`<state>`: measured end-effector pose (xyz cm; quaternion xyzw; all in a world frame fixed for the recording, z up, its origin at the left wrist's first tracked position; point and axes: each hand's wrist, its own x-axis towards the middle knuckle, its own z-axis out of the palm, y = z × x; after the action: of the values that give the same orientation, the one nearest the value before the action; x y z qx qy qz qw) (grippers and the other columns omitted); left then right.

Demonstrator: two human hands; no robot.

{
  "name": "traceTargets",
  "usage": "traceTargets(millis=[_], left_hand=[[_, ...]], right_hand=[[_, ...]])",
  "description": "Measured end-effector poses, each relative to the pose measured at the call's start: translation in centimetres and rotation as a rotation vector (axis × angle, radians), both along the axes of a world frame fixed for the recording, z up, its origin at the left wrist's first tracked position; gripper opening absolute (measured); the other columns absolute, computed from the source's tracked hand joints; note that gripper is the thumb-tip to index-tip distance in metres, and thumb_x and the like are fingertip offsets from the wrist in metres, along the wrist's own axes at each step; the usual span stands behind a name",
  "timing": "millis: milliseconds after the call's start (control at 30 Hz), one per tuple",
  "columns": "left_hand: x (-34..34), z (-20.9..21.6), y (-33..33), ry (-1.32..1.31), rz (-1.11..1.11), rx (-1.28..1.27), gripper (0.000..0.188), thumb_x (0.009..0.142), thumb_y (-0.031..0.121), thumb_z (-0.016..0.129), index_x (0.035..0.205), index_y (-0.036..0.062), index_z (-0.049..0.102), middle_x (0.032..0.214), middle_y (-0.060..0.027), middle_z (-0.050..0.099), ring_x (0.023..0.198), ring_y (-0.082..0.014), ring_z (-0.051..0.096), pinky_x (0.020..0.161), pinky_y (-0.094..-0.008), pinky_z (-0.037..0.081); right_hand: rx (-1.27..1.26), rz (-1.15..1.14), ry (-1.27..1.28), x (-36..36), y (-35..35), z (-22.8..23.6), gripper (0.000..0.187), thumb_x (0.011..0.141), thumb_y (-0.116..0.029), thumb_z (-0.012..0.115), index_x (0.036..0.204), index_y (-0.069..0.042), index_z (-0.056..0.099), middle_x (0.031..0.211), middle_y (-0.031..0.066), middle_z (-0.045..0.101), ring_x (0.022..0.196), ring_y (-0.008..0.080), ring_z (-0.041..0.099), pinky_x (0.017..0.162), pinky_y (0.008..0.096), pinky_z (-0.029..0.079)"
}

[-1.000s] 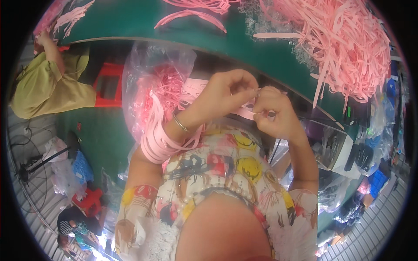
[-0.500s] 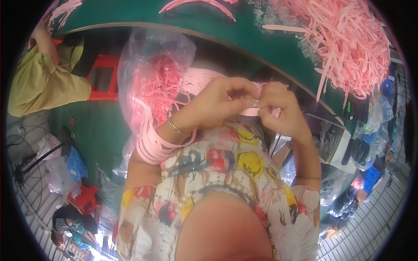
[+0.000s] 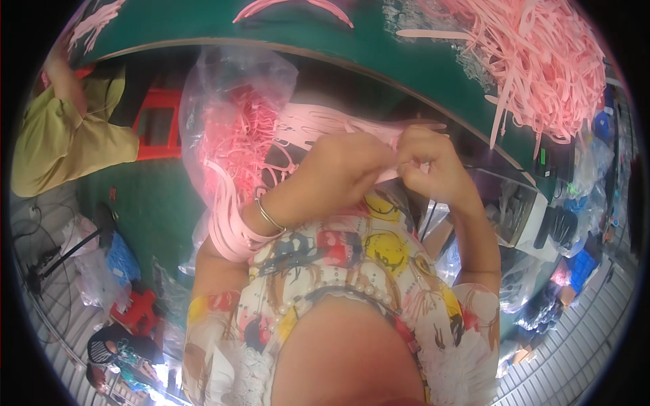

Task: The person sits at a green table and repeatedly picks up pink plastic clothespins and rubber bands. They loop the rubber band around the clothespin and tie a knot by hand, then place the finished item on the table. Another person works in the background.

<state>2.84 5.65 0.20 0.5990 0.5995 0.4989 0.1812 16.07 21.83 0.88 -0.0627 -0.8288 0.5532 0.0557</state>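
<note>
Where the hands meet: the left hand (image 3: 342, 169) and the right hand (image 3: 430, 162) come together just above mid-frame, a pink strap (image 3: 387, 177) showing between and below them
Left hand: rolled over since half a second ago, hiding the gap between thumb and fingers; fingers curled under, and I cannot tell what they pinch
Right hand: curled, thumb and forefinger apparently pinching the strap, much as before
Rolled grip: I judge it a changed hold on the strap, not a release
Fanned straps (image 3: 318, 122): above the hands, now showing farther toward the right hand
Draped straps (image 3: 230, 227): looped around the left forearm (image 3: 220, 274), left of centre
Clear bag (image 3: 267, 71): upper left of centre, holding a tangle of thin pink strands (image 3: 244, 128)
Green table (image 3: 379, 61): across the top, with a pink heap (image 3: 548, 61) at upper right beside clear pieces (image 3: 474, 68)
White box (image 3: 535, 230): right of frame, contents too unclear to name
</note>
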Motion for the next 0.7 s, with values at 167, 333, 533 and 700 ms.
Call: traceTargets(millis=[167, 333, 533, 700], left_hand=[[0.7, -0.9, -0.1, 0.003, -0.006, 0.013, 0.021, 0.072, -0.004, 0.065, 0.092, 0.0023, 0.064, 0.083, -0.0101, 0.062, 0.073, -0.0258, 0.063, 0.064, -0.0318, 0.049], [0.4, -1.4, -0.1, -0.909, -0.069, -0.352, 0.013, 0.083, 0.002, 0.064, 0.095, -0.0006, 0.062, 0.085, -0.0039, 0.063, 0.078, -0.0121, 0.061, 0.066, -0.0259, 0.049], [0.8, -2.3, -0.4, -0.498, -0.058, -0.285, 0.019, 0.089, 0.017, 0.064, 0.09, -0.0016, 0.063, 0.079, -0.0025, 0.063, 0.071, -0.0092, 0.059, 0.063, -0.0248, 0.048], [0.5, -1.9, -1.2, -0.91, -0.209, -0.441, 0.02, 0.09, 0.02, 0.063, 0.086, 0.0002, 0.063, 0.077, -0.0009, 0.062, 0.07, -0.009, 0.057, 0.063, -0.0244, 0.047]], right_hand=[[-0.191, -0.029, -0.063, 0.4, 0.1, -1.2, 0.004, 0.067, -0.004, 0.059, 0.067, 0.0, 0.061, 0.068, 0.0043, 0.054, 0.066, 0.0128, 0.049, 0.059, 0.0274, 0.037], [-0.241, -0.046, -0.092, 0.4, 0.1, -1.3, 0.006, 0.069, -0.004, 0.057, 0.068, 0.0, 0.06, 0.07, 0.0036, 0.054, 0.069, 0.0119, 0.05, 0.061, 0.0269, 0.038], [-0.227, -0.024, -0.092, 0.0, 0.1, -1.0, 0.004, 0.068, -0.004, 0.057, 0.069, 0.0, 0.06, 0.07, 0.0032, 0.054, 0.067, 0.0115, 0.049, 0.06, 0.0265, 0.037], [-0.136, 0.058, 0.029, -0.3, -0.4, -1.4, 0.002, 0.067, -0.004, 0.058, 0.067, -0.003, 0.06, 0.068, 0.0034, 0.052, 0.068, 0.016, 0.048, 0.064, 0.0305, 0.037]])
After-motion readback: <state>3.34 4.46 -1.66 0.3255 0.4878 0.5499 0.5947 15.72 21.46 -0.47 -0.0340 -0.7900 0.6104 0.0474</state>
